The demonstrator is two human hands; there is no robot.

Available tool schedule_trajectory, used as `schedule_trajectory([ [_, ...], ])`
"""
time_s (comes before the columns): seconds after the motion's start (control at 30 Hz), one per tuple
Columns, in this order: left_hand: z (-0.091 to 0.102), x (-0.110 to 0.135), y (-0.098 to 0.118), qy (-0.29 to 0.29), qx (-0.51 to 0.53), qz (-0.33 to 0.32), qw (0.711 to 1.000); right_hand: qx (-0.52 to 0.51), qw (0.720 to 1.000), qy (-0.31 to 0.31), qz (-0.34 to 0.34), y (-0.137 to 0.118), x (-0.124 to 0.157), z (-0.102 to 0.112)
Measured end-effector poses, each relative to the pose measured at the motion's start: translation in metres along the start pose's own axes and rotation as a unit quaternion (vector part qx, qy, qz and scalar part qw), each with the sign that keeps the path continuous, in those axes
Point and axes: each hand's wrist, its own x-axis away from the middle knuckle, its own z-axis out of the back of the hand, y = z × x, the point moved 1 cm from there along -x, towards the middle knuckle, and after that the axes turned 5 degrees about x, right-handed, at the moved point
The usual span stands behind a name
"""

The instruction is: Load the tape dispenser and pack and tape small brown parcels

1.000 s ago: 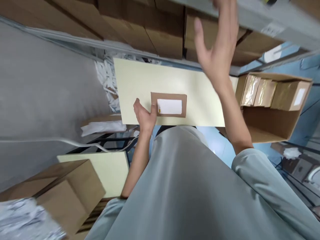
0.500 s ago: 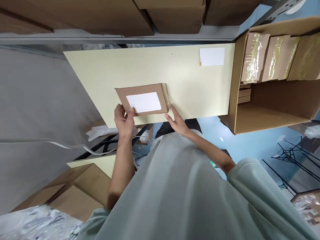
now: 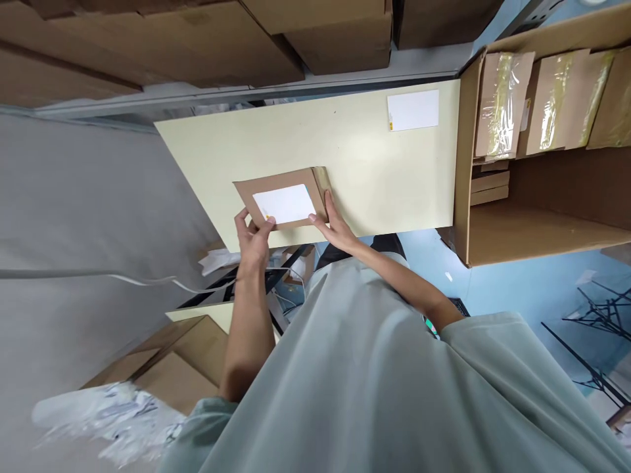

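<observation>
Our left grip (image 3: 254,242) pinches, fingers (image 3: 241,221) curled; our right grip (image 3: 339,230) holds, thumb (image 3: 319,225) and forefinger (image 3: 330,203) parted, both forearms (image 3: 249,322) extended.

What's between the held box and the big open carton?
In the head view: pale tabletop, with a white label lying toward its far edge. The right hand touches the box at its end facing the carton.

Brown and white on pale cream
The flat rectangular brown cardboard package (image 3: 280,181) bears a white rectangular paper label (image 3: 288,202) with a small yellow mark (image 3: 267,217); the rectangular tabletop (image 3: 374,171) is pale cream, the loose cloth shirt (image 3: 355,368) plain grey-green, the floor (image 3: 497,289) light blue.
</observation>
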Motion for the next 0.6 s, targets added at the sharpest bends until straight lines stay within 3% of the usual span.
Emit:
schedule_trajectory([
  [0.13,-0.005,-0.008,0.002,0.024,0.031,0.021,0.999,0.03,0.999,-0.017,0.039,0.006,0.001,0.01],
  [0.3,-0.031,-0.007,0.017,0.029,0.034,0.028,0.999,0.056,0.998,-0.014,0.016,0.011,0.015,0.035],
  [0.4,-0.054,0.008,0.036,-0.024,0.068,-0.019,0.997,0.089,0.994,0.06,0.024,0.004,0.027,0.064],
  [0.5,-0.082,0.028,0.056,-0.116,0.078,-0.088,0.986,0.111,0.976,0.186,0.027,-0.007,0.034,0.105],
  [0.6,-0.115,0.043,0.065,-0.136,0.052,-0.149,0.978,0.117,0.951,0.281,0.055,-0.017,0.034,0.143],
])
